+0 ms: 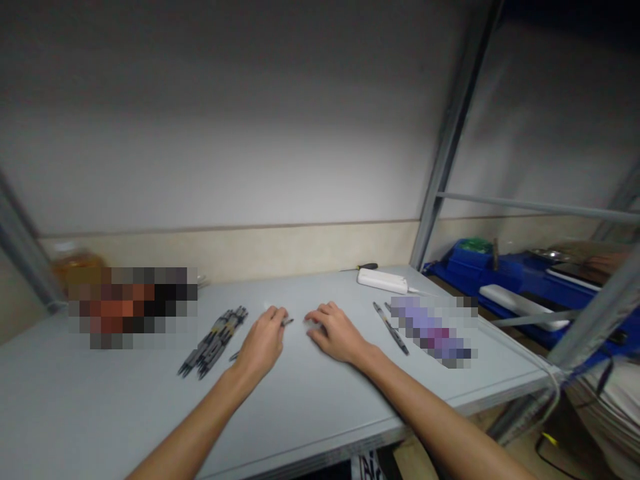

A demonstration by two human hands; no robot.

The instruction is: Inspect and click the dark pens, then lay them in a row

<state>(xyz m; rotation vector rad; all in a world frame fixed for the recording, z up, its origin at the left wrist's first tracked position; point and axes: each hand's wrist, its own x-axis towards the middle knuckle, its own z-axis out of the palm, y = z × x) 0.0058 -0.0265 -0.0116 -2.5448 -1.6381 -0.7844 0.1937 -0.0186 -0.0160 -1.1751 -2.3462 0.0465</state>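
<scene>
My left hand [266, 333] is closed around a slim grey pen. The pen's dark tip [287, 322] pokes out past the fingers, and a dark end shows by the wrist, possibly of the same pen. Facing it, my right hand [334, 331] has its fingers curved, thumb and forefinger apart; a faint greyish patch between them is too blurred to name. Left of my left hand lies a bundle of several grey pens [215, 341], side by side and slanted. Another grey pen [391, 328] lies right of my right hand, and part of one more shows beside it.
A white power strip [383, 281] and a screwdriver [367, 267] lie at the table's back right. Blurred-out items sit at the left and right. Metal posts [445, 147] frame the table [310, 407]. Blue trays [467, 260] stand beyond its right edge.
</scene>
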